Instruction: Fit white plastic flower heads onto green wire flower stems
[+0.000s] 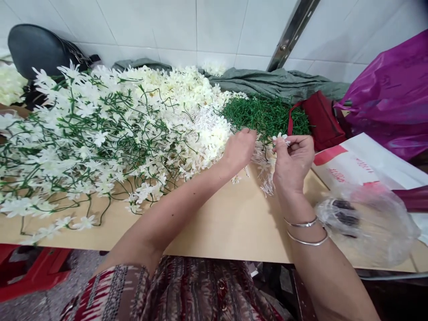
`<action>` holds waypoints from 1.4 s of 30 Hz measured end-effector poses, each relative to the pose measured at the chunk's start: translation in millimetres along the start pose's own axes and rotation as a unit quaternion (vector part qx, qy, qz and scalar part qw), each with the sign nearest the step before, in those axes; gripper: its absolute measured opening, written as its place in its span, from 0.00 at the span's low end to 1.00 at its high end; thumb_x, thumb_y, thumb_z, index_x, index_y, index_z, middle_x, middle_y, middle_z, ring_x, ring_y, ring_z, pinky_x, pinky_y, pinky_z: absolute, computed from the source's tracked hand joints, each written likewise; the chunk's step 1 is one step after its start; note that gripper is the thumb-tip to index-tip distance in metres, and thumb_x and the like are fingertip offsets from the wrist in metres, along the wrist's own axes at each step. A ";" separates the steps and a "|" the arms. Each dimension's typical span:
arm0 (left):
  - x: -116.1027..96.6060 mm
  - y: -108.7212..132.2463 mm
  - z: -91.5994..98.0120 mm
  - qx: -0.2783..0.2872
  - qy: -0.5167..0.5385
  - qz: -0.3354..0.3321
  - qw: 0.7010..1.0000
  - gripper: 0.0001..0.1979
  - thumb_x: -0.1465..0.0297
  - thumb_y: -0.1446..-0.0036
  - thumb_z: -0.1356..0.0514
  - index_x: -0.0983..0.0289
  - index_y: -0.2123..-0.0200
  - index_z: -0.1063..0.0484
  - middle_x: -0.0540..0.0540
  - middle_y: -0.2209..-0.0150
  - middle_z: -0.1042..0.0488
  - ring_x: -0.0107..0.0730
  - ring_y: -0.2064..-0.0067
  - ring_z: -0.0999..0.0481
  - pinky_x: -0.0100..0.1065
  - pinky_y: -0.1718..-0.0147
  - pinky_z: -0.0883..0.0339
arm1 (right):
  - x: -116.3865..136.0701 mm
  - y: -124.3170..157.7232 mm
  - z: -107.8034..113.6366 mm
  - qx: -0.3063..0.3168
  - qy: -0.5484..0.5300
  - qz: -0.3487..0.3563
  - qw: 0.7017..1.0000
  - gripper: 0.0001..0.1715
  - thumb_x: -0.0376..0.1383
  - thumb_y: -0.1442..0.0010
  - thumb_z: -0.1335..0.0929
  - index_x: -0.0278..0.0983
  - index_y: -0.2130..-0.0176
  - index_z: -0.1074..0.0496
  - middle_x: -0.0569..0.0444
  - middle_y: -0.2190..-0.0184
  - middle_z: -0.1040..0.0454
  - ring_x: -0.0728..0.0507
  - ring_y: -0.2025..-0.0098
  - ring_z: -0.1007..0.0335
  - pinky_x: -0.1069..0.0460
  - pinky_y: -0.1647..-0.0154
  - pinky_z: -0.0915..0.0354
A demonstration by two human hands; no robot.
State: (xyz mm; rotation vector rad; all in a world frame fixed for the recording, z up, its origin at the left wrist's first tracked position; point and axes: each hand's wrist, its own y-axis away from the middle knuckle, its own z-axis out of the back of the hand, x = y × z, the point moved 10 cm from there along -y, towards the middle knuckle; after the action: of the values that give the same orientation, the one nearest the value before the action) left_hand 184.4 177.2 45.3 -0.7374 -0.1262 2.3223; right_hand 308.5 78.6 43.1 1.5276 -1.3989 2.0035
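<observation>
Between thumb and fingers, my right hand (294,162) pinches a small white artificial flower (281,139). My left hand (240,147) is closed beside the right edge of a mound of loose white petals (207,133); its fingertips face away, so what they hold, if anything, is hidden. Just beyond both hands lies a heap of green plastic stems (257,113). Thin white stamens (266,180) are scattered on the table below and between the hands. To the left spreads a big pile of white flowers on green stems (100,138).
Along the tiled wall runs a grey-green cloth (267,82). A red pouch (323,118), a purple plastic bag (388,93), a white and red paper bag (354,167) and a clear plastic bag (377,223) crowd the right side. A black bag (36,49) stands back left; a red stool (33,272) is below.
</observation>
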 end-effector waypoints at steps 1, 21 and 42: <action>4.0 4.1 10.4 -0.026 0.015 0.006 1.000 0.11 0.81 0.34 0.45 0.67 0.58 0.23 0.63 0.55 0.21 0.43 0.56 0.20 0.40 0.54 0.29 | -0.2 0.3 -0.9 0.002 -0.004 -0.003 1.000 0.15 0.42 0.42 0.25 0.44 0.65 0.35 0.61 0.72 0.34 0.45 0.73 0.34 0.49 0.69 0.37; 56.5 113.0 47.2 -0.038 0.550 0.095 0.829 0.09 0.66 0.36 0.34 0.58 0.53 0.18 0.54 0.53 0.15 0.32 0.57 0.16 0.34 0.57 0.22 | -3.3 51.7 -65.2 0.222 -0.153 -0.171 0.948 0.14 0.44 0.47 0.21 0.45 0.62 0.23 0.59 0.71 0.22 0.46 0.71 0.24 0.49 0.64 0.27; 57.7 118.5 31.0 -0.021 0.644 0.152 0.749 0.11 0.62 0.41 0.29 0.63 0.61 0.19 0.52 0.65 0.15 0.29 0.64 0.16 0.34 0.54 0.21 | 2.6 76.4 -78.8 0.353 -0.229 -0.343 0.840 0.19 0.46 0.56 0.15 0.44 0.69 0.21 0.60 0.72 0.22 0.52 0.72 0.28 0.56 0.68 0.27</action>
State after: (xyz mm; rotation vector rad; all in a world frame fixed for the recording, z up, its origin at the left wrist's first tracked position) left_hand 63.3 127.7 10.4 -2.3122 0.6023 1.5482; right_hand 207.9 102.4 6.3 2.4682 -0.0302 1.7797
